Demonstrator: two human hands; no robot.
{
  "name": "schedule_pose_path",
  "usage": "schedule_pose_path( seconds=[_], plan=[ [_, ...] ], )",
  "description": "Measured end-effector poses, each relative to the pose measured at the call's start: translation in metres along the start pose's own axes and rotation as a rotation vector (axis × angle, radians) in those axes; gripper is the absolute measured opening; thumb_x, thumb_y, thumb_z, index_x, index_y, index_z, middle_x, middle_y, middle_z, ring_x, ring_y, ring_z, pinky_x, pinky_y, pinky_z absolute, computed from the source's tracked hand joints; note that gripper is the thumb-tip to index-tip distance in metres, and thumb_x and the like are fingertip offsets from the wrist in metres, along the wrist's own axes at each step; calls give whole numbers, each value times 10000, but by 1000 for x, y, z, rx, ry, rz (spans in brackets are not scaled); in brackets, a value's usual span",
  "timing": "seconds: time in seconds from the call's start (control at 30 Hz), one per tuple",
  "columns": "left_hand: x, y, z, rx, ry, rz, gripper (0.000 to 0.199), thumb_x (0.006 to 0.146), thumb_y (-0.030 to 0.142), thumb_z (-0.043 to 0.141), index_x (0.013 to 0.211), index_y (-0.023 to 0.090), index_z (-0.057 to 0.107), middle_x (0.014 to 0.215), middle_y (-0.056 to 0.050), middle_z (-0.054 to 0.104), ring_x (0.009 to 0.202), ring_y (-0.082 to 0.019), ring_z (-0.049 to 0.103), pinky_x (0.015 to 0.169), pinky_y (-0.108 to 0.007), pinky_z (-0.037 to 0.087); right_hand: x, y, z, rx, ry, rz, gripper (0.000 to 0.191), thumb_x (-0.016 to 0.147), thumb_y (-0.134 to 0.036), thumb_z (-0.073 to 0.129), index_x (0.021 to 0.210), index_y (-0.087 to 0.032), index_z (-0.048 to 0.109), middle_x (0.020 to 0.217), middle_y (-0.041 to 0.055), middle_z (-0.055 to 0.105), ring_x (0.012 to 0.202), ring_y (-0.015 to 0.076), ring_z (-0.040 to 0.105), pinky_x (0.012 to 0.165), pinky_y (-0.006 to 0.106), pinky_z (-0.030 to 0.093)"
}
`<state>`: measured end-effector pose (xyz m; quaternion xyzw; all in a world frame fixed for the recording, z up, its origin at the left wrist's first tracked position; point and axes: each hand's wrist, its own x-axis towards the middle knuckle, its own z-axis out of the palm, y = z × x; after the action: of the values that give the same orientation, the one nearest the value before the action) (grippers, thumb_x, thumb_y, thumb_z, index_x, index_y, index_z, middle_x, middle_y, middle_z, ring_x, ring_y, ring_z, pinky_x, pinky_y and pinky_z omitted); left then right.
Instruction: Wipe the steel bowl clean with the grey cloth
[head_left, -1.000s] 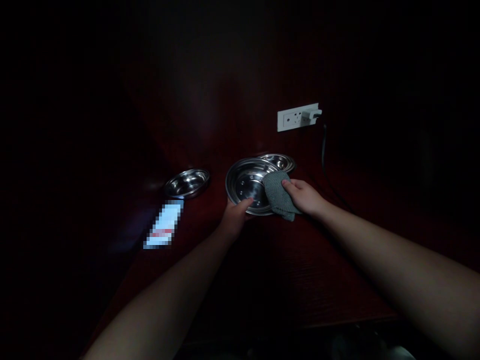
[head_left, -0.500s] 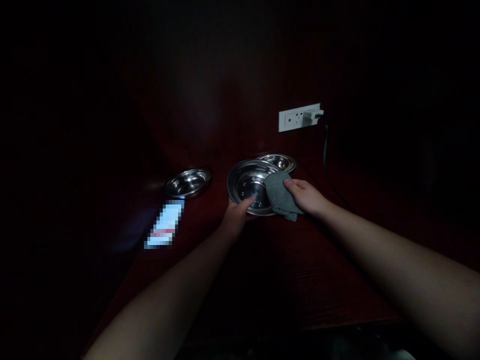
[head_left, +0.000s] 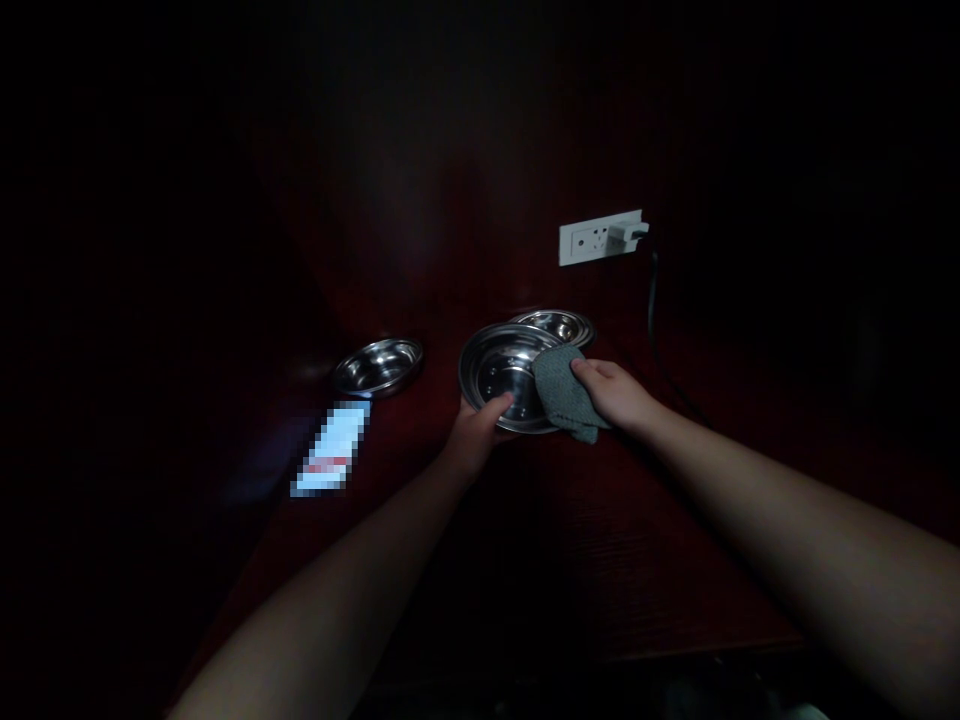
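A shiny metal bowl [head_left: 491, 365] is tilted toward me above the dark red table. My left hand [head_left: 478, 432] grips its near left rim, the thumb inside the bowl and the other fingers hidden beneath. In my right hand [head_left: 611, 390] is a grey-green cloth [head_left: 564, 385], pinched under the thumb and lying over the bowl's right rim. Behind the held bowl, partly covered by it, sits another metal bowl [head_left: 566, 326]. A further metal bowl [head_left: 381, 367] rests on the table to the left.
A lit, pixelated phone-like screen [head_left: 332, 450] lies left of my left forearm. On the back wall is a white socket panel [head_left: 589, 242] with a plugged-in adapter [head_left: 626, 233], and a dark cable [head_left: 652, 310] runs down from there. The table's front edge [head_left: 697, 648] shows below; surroundings are very dark.
Almost nothing differs. The whole view has shifted by a few pixels, and both hands keep the same hold on the bowl and the cloth.
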<state>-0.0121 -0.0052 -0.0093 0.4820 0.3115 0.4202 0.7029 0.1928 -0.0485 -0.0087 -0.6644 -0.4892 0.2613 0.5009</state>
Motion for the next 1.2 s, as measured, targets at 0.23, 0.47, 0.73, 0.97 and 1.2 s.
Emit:
schedule_pose_path(
  seconds=[0.23,0.47,0.73,0.97,1.2],
  plan=[
    [-2,2,1,35,8,-10,669,739,268,717,1337,218,424,1225,-150,622,974,-270,660,736,-416,583,2,2,1,12,9,7,433,821,-593,460,680,-191,538,593,12,545,537,146,478,497,271,354],
    [0,0,0,-7,-9,-12,676,737,260,718,1341,213,419,1235,-154,619,986,-271,658,777,-452,575,0,0,0,17,9,14,417,821,-584,466,682,-197,535,608,12,541,551,151,484,513,279,358],
    [2,-2,-1,-13,5,-17,687,716,272,741,1329,210,436,1213,-151,634,990,-280,662,780,-462,576,0,-1,0,33,-3,6,432,800,-604,482,676,-194,535,611,13,546,550,147,480,508,273,359],
    [2,-3,-2,-18,4,-7,707,705,290,757,1338,203,453,1192,-150,650,999,-298,665,786,-484,573,1,1,0,31,1,8,424,807,-590,482,695,-187,549,600,8,538,557,148,481,500,268,354],
    [3,-2,-1,-9,1,-7,702,720,278,738,1350,205,436,1216,-154,637,1014,-296,659,785,-480,576,0,-1,0,29,-4,16,404,813,-571,481,675,-194,535,599,6,539,553,148,482,508,274,355]
  ],
)
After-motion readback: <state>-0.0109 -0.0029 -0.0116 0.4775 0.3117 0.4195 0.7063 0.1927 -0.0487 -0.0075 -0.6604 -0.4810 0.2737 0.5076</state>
